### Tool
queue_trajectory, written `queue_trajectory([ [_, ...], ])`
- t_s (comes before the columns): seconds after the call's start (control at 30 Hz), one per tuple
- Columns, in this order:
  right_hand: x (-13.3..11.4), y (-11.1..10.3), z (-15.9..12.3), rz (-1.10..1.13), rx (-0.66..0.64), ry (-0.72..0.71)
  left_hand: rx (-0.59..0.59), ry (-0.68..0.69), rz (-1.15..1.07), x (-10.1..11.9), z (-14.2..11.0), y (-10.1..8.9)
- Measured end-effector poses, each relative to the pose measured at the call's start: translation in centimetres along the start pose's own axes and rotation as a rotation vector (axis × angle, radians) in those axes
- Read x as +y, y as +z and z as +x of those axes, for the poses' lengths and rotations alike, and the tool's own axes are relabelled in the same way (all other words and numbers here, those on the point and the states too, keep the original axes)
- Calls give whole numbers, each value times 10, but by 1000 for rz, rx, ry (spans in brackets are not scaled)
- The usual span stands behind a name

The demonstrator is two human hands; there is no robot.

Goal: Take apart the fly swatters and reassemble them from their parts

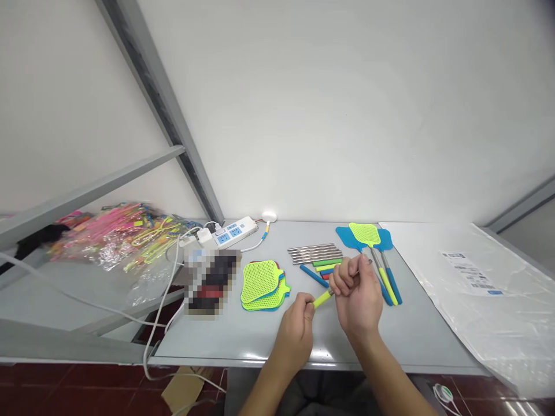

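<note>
My left hand (295,328) is closed round a yellow-green handle sleeve (321,299). A metal rod runs from the sleeve into my right hand (358,294), whose fingers are curled round it. Beyond my hands lie several loose metal rods (315,253) in a row. Coloured sleeves, among them a blue one (313,275) and a green one (327,262), lie beside the rods and partly behind my right hand. Perforated fly swatter heads (261,281), mostly yellow-green, are stacked left of my hands. Fly swatters (365,234) with rods and handles fitted lie to the right.
A power strip (236,231) with plugs and white cables sits at the table's back left. Bagged colourful items (125,231) fill the shelf at far left. White plastic packaging (477,289) with a label covers the right side. A blurred dark object (214,283) lies at the left.
</note>
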State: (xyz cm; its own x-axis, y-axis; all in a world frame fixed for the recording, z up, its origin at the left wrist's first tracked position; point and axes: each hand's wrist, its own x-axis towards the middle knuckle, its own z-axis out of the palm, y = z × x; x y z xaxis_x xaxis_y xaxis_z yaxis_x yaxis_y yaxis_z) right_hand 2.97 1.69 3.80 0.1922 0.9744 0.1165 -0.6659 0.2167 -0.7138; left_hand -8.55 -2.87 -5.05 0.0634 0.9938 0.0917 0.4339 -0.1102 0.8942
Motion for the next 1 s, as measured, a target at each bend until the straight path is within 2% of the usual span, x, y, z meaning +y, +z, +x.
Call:
queue_trajectory([
  [0.13,13,-7,-6,-90,-103,-16,-15,35,-4,5,2,-1],
  [0.3,26,-15,-3,-347,-239,-96,-26,135,-57,10,5,-6],
  [0.5,36,-18,6,-576,-407,-146,12,110,-96,6,8,-4],
  [0.83,44,-26,-1,-616,-507,-97,-41,69,-51,1,12,1],
  [1.0,51,-39,0,-631,-457,-94,-53,56,-28,0,13,2],
])
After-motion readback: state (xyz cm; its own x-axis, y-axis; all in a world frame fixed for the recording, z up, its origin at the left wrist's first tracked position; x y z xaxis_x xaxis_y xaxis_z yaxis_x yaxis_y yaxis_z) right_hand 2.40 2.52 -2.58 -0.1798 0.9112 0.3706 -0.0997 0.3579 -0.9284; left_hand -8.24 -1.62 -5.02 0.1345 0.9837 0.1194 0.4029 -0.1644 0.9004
